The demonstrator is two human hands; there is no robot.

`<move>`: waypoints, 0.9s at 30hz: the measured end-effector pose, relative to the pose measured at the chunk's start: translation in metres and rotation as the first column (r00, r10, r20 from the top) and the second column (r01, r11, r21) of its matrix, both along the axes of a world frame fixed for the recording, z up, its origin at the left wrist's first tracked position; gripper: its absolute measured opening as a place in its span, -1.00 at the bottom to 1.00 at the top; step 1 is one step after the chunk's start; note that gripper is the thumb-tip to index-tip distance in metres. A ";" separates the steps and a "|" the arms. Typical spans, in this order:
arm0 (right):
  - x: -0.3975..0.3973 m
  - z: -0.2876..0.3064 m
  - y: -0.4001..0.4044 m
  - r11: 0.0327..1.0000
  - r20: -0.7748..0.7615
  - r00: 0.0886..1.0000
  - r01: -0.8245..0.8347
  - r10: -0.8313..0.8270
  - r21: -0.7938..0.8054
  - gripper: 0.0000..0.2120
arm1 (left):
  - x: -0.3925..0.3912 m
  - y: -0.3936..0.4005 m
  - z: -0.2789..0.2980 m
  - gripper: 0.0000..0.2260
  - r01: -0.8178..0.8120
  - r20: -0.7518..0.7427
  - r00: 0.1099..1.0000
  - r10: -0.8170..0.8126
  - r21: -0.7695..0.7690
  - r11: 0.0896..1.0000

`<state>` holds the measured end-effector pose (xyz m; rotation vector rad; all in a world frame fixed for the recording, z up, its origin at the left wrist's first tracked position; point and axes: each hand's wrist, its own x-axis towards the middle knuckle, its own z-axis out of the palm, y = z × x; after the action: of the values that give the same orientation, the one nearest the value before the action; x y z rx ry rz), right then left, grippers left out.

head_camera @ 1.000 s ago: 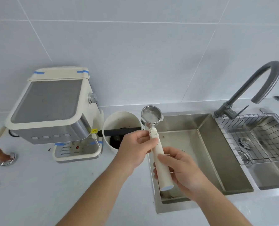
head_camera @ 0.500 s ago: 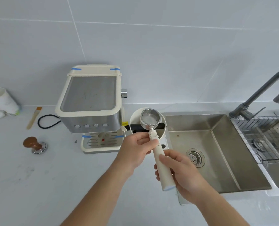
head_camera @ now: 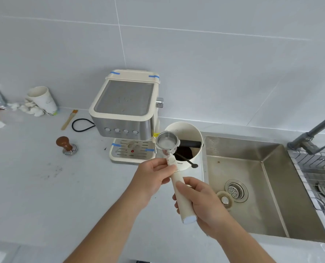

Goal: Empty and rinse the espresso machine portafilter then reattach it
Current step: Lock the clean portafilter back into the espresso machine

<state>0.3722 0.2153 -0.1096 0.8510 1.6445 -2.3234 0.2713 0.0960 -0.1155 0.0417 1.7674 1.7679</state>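
The portafilter (head_camera: 167, 143) has a steel basket, which looks bare inside, and a long cream handle. It is held level above the counter, just right of the espresso machine's drip tray. My left hand (head_camera: 154, 177) pinches the handle near the basket's neck. Around the handle's lower end is my right hand (head_camera: 201, 204). The cream and steel espresso machine (head_camera: 125, 111) stands behind, its group head hidden under the body. A white knock box (head_camera: 188, 130) with dark coffee grounds inside sits right of the machine.
A steel sink (head_camera: 252, 186) with a drain lies to the right, a grey faucet (head_camera: 313, 133) and wire rack beyond. On the counter at left lie a wooden tamper (head_camera: 65, 145), a brush (head_camera: 69, 119), a black cable, a paper cup (head_camera: 43, 99) and a foil bag.
The view has swung left, away from the sink and toward the machine. Both hands keep the same hold on the portafilter, whose basket is now closer to the machine's front.
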 end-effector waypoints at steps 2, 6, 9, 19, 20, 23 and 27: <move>-0.001 0.000 -0.008 1.000 0.001 1.000 -0.029 0.029 -0.001 -0.82 | 0.000 -0.010 0.000 -0.84 -0.003 -0.003 1.000 0.003 -0.004 1.000; -0.004 -0.001 -0.024 0.999 0.013 0.999 -0.049 0.049 0.002 -0.81 | -0.004 -0.027 -0.002 -0.82 0.011 -0.006 1.000 -0.011 -0.014 1.000; -0.008 -0.003 -0.037 0.999 0.027 0.998 -0.049 0.049 0.003 -0.83 | -0.009 -0.038 -0.006 -0.87 0.022 -0.009 1.000 -0.023 -0.049 0.999; -0.041 -0.011 -0.104 0.999 0.049 0.998 0.034 -0.034 -0.005 -0.86 | -0.054 -0.094 -0.013 -0.87 0.145 -0.005 0.989 -0.146 -0.098 0.985; -0.043 -0.012 -0.109 1.000 0.051 0.998 0.031 -0.031 -0.004 -0.86 | -0.057 -0.098 -0.014 -0.87 0.152 -0.007 0.988 -0.153 -0.101 0.983; -0.054 -0.017 -0.127 0.999 0.062 0.997 0.053 -0.053 -0.002 -0.87 | -0.069 -0.114 -0.018 -0.88 0.187 -0.003 0.982 -0.189 -0.104 0.977; -0.063 -0.025 -0.151 0.996 0.065 0.994 0.084 -0.083 -0.012 -0.85 | -0.082 -0.133 -0.023 -0.89 0.235 -0.021 0.971 -0.239 -0.126 0.964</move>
<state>0.3095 0.0642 -0.1342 0.9999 1.5933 -2.3327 0.1894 -0.0371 -0.1382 0.2264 1.8114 1.4941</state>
